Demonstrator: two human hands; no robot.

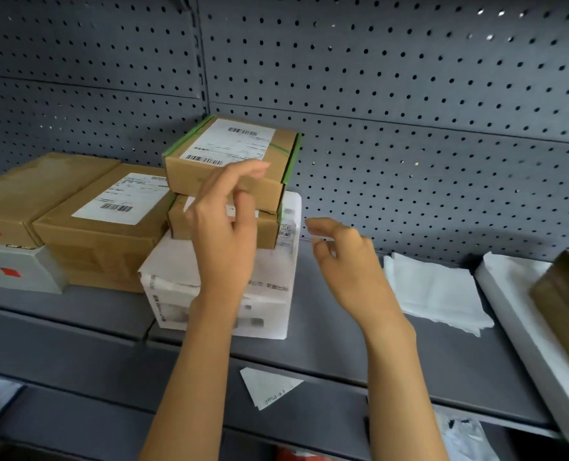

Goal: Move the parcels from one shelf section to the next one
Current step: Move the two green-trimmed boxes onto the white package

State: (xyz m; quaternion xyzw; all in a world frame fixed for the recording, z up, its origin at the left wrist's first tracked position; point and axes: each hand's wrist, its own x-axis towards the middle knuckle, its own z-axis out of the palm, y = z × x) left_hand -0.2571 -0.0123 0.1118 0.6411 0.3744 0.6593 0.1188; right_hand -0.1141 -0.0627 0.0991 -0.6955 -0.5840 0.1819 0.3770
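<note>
The green-taped cardboard parcel [231,154], topmost of a stack just beyond the left hand [225,221], is being approached. Both hands are released; the right hand [346,261] hovers nearby. A two-sided grasp is judged next.

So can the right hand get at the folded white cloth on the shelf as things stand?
Probably yes: the right hand hangs open beside the white cloth, with only bare shelf between them.

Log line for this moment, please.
left hand: open, at stacked green-taped boxes | right hand: open, empty | white parcel: bottom of stack
</note>
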